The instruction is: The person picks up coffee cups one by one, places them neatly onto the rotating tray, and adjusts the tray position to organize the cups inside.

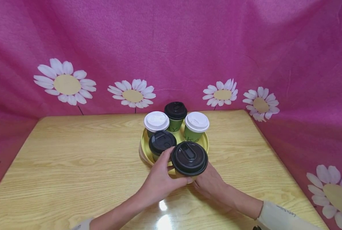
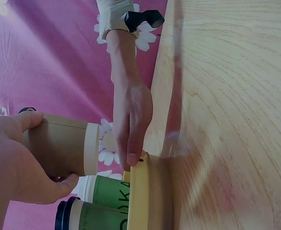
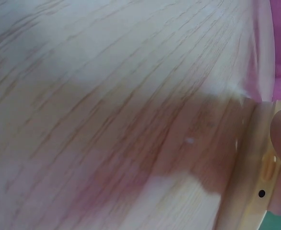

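A brown paper coffee cup (image 2: 61, 143) with a black lid is in my left hand (image 1: 159, 179), thumb and fingers around its side. It is raised above the near edge of a round yellow tray (image 1: 144, 145), its base apart from the tray in the left wrist view. My right hand (image 1: 211, 182) pinches the tray's rim on the near right, partly hidden behind the cup in the head view. On the tray stand a white-lidded cup (image 1: 156, 121), a green white-lidded cup (image 1: 197, 123), a green black-lidded cup (image 1: 175, 111) and a nearer black-lidded cup (image 1: 160, 142).
The tray is on a wooden table (image 1: 82, 166). A pink cloth (image 1: 171, 48) printed with white daisies hangs along the back and sides. Dark lettering marks the green cups.
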Motion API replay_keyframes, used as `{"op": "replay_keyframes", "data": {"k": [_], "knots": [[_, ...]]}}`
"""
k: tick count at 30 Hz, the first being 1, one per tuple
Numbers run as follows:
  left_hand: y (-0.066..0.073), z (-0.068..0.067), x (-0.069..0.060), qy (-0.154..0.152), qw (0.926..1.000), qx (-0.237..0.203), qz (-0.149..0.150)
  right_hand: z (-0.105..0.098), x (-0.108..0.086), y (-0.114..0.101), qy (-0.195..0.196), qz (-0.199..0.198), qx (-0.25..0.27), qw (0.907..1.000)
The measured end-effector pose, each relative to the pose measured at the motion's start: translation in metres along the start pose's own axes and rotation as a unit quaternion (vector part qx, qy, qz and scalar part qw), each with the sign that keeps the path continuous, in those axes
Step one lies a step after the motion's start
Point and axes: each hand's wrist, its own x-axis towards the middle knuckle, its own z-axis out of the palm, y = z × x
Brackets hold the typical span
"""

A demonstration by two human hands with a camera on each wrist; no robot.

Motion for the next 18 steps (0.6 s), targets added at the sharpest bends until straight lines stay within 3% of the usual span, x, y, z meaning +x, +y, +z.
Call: {"op": "replay_keyframes", "data": {"k": [13,18], "knots": [[-0.004,0.005,0.002,-0.005,0.9999,-0.003,-0.014,-0.013,0.001,0.006,-0.009,0.021,0.048,0.9986],[-0.007,0.007,0.003,-0.01,0.9999,-0.003,-0.013,-0.025,0.002,0.016,-0.008,0.032,0.02,0.9993]]}}
